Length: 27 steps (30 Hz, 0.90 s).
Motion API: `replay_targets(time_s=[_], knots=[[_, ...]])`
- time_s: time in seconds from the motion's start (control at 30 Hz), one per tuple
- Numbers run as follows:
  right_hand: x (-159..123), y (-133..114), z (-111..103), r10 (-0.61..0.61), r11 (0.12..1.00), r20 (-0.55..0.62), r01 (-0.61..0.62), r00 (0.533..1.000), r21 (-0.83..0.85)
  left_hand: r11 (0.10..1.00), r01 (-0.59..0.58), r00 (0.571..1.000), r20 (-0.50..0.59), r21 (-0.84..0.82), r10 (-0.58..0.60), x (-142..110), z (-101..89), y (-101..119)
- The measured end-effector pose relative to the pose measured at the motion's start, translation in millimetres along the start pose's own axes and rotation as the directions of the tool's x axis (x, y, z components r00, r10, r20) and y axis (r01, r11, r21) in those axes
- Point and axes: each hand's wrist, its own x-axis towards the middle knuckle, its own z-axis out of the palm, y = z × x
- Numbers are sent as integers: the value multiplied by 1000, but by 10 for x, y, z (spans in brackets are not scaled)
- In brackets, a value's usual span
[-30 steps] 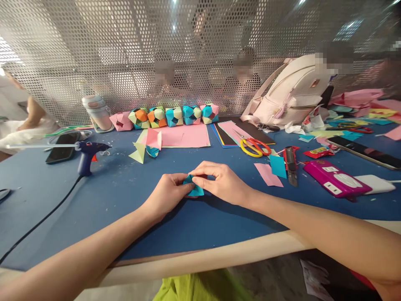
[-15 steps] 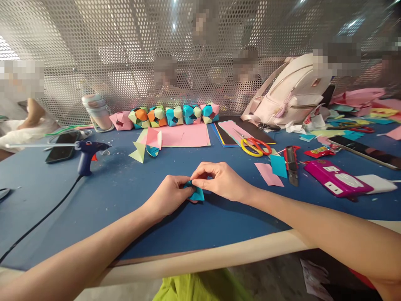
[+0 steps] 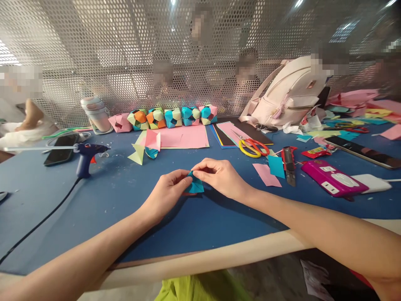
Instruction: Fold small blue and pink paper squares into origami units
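Note:
My left hand (image 3: 167, 190) and my right hand (image 3: 219, 175) meet at the middle of the blue table (image 3: 94, 196). Both pinch a small folded teal paper piece (image 3: 195, 186), held just above the tabletop. A bit of red or orange paper shows under the teal piece. Fingers of both hands are curled round the paper's upper corner. Behind the hands lie pink paper sheets (image 3: 180, 137) and a row of several folded paper cubes (image 3: 169, 117).
A blue glue gun (image 3: 86, 152) with its black cord and a phone (image 3: 61, 152) lie to the left. Yellow-handled scissors (image 3: 250, 147), a utility knife (image 3: 288, 161), paper scraps, a magenta power strip (image 3: 333, 179) and a pale backpack (image 3: 291, 98) are on the right. People sit behind the perforated screen (image 3: 125, 54).
The hands have lifted the teal piece slightly and shifted their finger grip on it. The camera view has tilted a little; other things stay put.

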Motion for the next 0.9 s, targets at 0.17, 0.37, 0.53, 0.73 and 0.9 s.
replay_targets(time_s=[0.17,0.37,0.53,0.73,0.9], knots=[[-10,20,37,-45,999,-64,45,997,-4,999,-19,998,-63,-44,16,22,1,-44],[-17,29,49,-111,993,-122,106,986,-47,989,-46,999,15,-137,49,21,1,-60],[-41,32,61,-260,959,-156,236,953,-157,974,-22,1000,-5,-224,22,27,-8,-60],[-57,60,56,-460,869,-119,419,880,-263,951,-18,1000,-18,-308,13,40,-8,-45],[-59,64,43,-508,838,-90,467,857,-283,944,-21,1000,-8,-329,20,42,-10,-40]])
